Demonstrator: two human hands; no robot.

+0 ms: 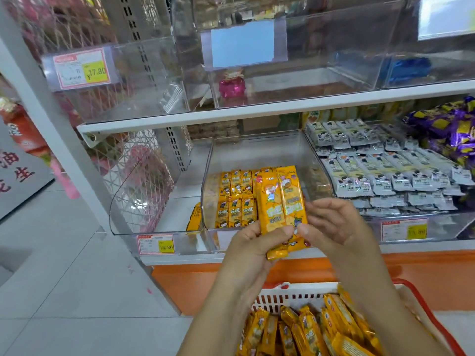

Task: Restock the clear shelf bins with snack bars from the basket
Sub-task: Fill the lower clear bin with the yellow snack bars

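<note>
- You hold two yellow snack bars (281, 201) upright and side by side, just in front of the bin (257, 150). This is the clear middle bin on the lower shelf (185, 259). Any bars behind the pair are hidden.
- Your left hand (253, 242) grips their lower ends. Its fingers (277, 233) curl round from behind, with the thumb across the front.
- Your right hand (331, 224) pinches their right edge between thumb and bent fingers (318, 204).
- Inside the bin, seven stocked bars (236, 199) stand in two rows along its left side. Four are at the back, one of them partly hidden by the pair you hold, and three are in front.
- The right side of the bin looks unfilled, though your hands hide part of it.
- One stray bar (195, 217) lies outside the bin, against its left wall.
- Below the bin, the basket (290, 295) is white with a red rim. It holds a loose heap of the same bars, well over a dozen, too overlapped to count exactly.
- The job looks barely begun: most of the bin is unfilled and most of the stock sits in the basket.
- Right of the bin, a neighbouring bin is packed with white packets (385, 170), too many to count.
</note>
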